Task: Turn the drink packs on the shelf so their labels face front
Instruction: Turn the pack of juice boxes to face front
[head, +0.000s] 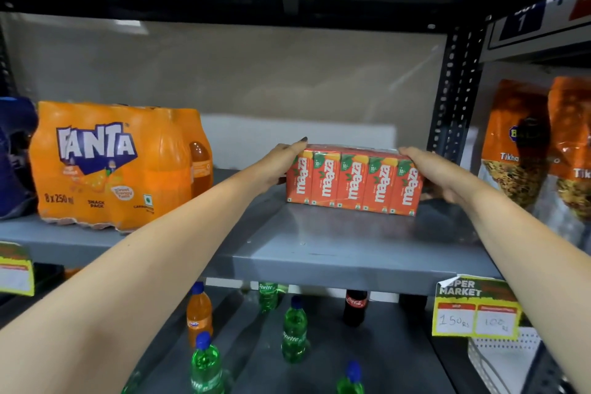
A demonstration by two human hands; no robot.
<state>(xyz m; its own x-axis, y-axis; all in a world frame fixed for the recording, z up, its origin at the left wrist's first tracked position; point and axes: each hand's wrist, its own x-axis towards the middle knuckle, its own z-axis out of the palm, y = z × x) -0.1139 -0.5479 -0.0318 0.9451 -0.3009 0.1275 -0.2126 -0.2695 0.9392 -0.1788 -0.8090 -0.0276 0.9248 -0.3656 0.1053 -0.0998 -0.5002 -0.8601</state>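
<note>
Maaza pack (353, 183) lengthwise along shelf (319, 249), labels frontward

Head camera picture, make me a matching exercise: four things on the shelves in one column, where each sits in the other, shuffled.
1. Orange shrink-wrapped Fanta bottle pack
2. Red Maaza juice carton pack
3. Orange snack pouches
4. Dark Coca-Cola bottle

A. lower shelf
B. between both hands
C. left on the grey shelf
D. right of the black upright

Pairs: 1-C, 2-B, 3-D, 4-A
</note>
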